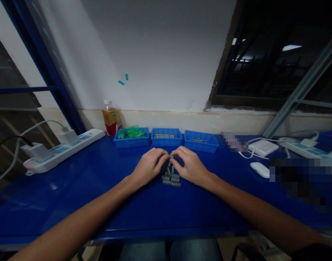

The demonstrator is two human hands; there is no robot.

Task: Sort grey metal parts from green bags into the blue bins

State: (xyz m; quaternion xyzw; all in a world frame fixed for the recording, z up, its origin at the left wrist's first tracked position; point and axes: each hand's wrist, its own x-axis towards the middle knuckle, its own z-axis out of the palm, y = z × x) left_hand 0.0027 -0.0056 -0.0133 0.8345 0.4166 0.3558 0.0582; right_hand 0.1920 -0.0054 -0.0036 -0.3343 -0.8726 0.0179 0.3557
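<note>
My left hand (150,166) and my right hand (192,167) meet over the middle of the blue table (122,206). Fingertips of both hands are closed in a pinch on a small grey cylinder (171,157), mostly hidden by the fingers. Just below them lies a loose cluster of similar grey metal cylinders (175,177), some side by side and some at an angle. Behind the hands stands a blue bin with silvery bars (166,143). To its right is a blue bin with small metal parts (201,145), and to its left one with green plastic bags (131,132).
A drink bottle (110,119) stands by the wall behind the left bin. Power strips with plugs lie at the left (65,148) and right (299,145). A white adapter (263,148) and a small white case (259,169) rest at the right.
</note>
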